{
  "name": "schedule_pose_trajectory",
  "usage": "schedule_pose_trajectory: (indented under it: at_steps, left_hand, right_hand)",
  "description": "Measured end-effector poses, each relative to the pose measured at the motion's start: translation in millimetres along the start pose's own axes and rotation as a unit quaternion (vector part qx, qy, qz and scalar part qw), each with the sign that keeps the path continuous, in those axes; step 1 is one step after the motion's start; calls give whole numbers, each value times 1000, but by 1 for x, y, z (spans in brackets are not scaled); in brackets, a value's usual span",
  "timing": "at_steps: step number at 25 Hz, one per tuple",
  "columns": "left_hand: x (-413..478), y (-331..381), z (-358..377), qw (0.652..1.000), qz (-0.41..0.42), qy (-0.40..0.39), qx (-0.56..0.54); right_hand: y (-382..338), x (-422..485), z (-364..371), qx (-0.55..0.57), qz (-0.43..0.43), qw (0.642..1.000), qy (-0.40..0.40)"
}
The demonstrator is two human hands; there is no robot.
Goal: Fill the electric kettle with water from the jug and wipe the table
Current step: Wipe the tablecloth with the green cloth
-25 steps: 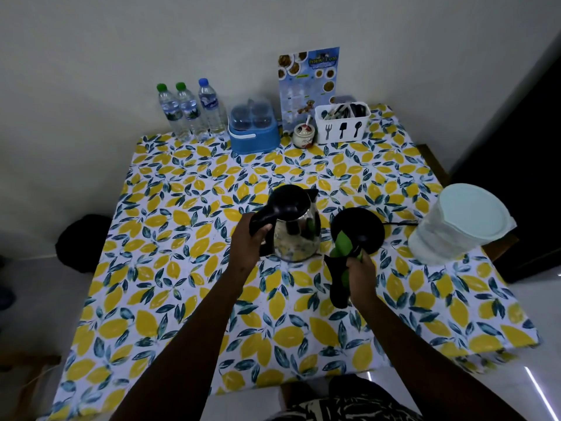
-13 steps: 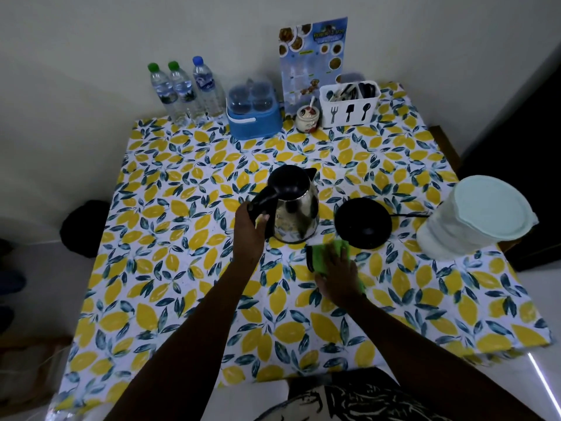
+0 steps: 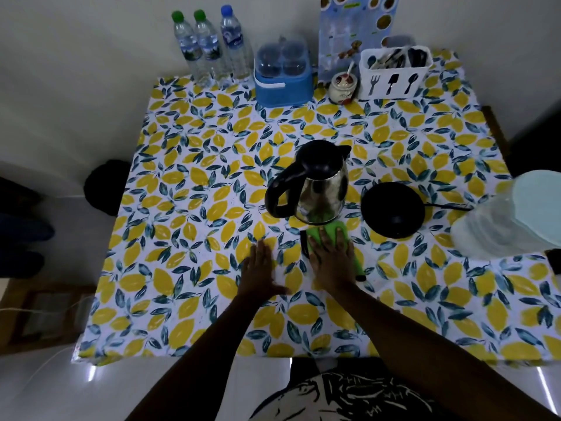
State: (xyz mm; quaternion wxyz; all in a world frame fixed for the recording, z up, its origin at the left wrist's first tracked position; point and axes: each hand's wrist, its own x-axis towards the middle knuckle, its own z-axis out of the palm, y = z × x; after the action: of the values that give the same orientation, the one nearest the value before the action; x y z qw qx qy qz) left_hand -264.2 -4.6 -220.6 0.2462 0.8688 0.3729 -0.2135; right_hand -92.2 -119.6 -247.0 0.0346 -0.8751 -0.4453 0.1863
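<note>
The right hand [image 3: 329, 253] lies palm down, fingers spread flat, pressing a green cleaning cloth [image 3: 340, 235] onto the bench [image 3: 188, 238], which is covered in a white cloth printed with yellow lemons and dark blue leaves. The left hand [image 3: 261, 268] rests just beside it, open and flat on the bench, gripping nothing. Just beyond the cloth stands the stainless-steel electric kettle with a black lid and handle [image 3: 315, 183], off its base, its handle turned to the left and its lower edge touching the cloth's far side. To the kettle's right sits the round black kettle base [image 3: 393, 209], its cord running off to the right. Near the right edge stands the translucent plastic jug with a pale blue lid [image 3: 513, 220], blurred. Along the far wall are three clear plastic water bottles [image 3: 212, 47], a blue box topped by a clear domed cover [image 3: 283, 74], a small white ceramic pot with a spoon [image 3: 343, 86], a white cutlery holder [image 3: 394, 72] and a blue printed menu card [image 3: 355, 28].
</note>
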Motion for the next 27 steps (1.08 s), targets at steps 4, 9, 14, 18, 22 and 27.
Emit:
schedule_pose_trajectory:
  at_steps: [4,9,14,18,22,27]
  left_hand:
    - [-10,-11,17,999,-35,38,-4]
    - [-7,-29,13,1000,-1,9,-6]
    - [-8,-29,15,1000,2,14,-16]
    - [-9,-29,16,1000,2,20,-18]
    - [-9,-29,17,999,1,31,-17]
    - [-12,-28,15,999,6,33,-20]
  right_hand:
    - [-27,3,6,1,5,1000,14]
    - [-49,11,10,24,8,1000,14]
    - [-69,28,8,33,45,998,14]
    - [-86,46,4,76,74,994,2]
    - [-85,50,4,59,20,998,-12]
    - [-44,5,17,-34,-123,992,-16]
